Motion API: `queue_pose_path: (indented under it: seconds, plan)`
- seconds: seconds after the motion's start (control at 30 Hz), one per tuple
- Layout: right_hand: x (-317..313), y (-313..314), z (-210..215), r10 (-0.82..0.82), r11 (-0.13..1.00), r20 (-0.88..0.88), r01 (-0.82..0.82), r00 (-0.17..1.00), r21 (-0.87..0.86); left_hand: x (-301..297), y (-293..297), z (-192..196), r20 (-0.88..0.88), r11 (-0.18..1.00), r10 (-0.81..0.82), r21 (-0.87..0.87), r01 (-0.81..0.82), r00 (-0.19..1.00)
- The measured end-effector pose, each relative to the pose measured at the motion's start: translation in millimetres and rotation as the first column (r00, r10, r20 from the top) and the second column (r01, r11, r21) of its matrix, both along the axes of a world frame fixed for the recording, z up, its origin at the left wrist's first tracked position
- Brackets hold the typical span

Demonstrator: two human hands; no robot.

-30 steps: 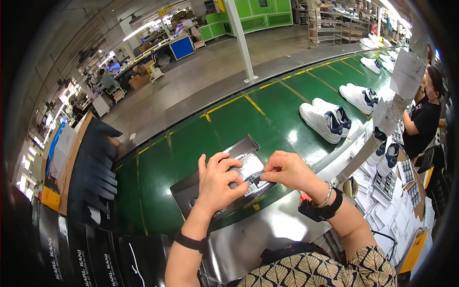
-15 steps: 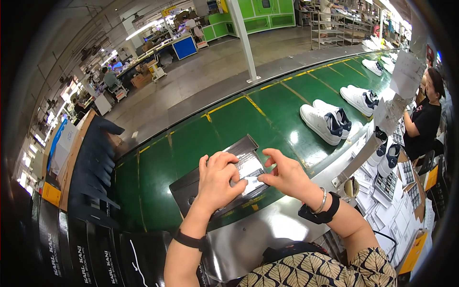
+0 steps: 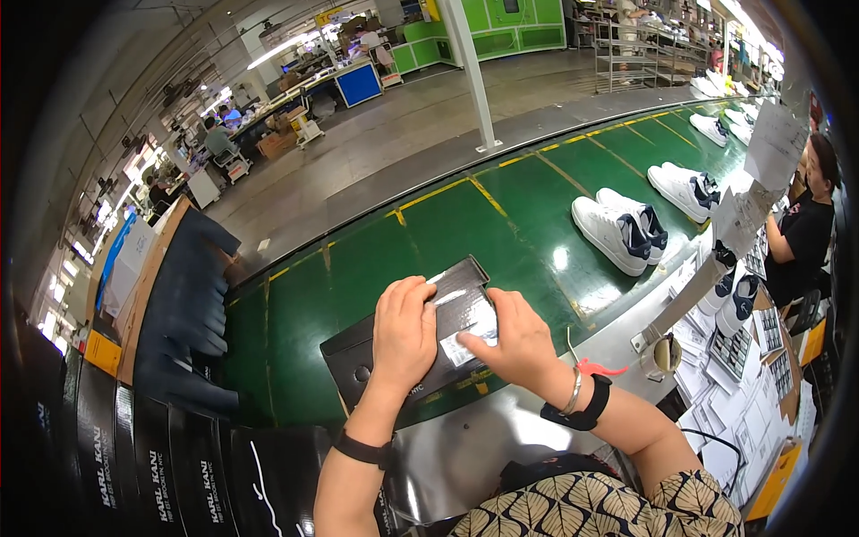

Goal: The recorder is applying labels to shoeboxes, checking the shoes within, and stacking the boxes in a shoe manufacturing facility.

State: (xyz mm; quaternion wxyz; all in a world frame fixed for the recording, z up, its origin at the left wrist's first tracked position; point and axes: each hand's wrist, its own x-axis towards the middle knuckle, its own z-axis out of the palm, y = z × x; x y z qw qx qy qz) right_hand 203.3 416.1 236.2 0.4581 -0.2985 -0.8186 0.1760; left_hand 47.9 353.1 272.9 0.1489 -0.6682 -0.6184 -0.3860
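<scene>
A black shoebox, closed, lies at a slant on the green conveyor in front of me. On the box, next to the label, my left hand rests with its fingers stretched out and the thumb alongside. My right hand is at the box's right end. Its thumb presses on a white label, and its fingers are stretched out, apart from the thumb, along the box's end. Part of the label is hidden under that hand. A small red strip shows beside my right wrist.
White sneakers with dark heels stand in pairs along the green conveyor. Black shoeboxes are lined up at lower left. Papers and label sheets cover the right-hand bench. A metal post rises beyond the belt. A co-worker is at right.
The dark label-like piece held between my hands no longer shows. My left fingers have straightened onto the box, and my right thumb now presses the white label. The red strip has come into view.
</scene>
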Motion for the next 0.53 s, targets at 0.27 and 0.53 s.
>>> queue_pose_path:
  seconds: [0.27,0.53]
  plan:
    - [-53,-30,4,0.031,0.999,-0.146,-0.026,0.989,0.042,-44,-43,9,-0.162,0.989,0.065,-0.122,-0.086,0.985]
    - [-68,-49,-6,0.212,0.965,-0.173,-0.234,0.962,-0.117,-79,-82,23,-0.182,0.898,-0.112,-0.439,0.021,0.977]
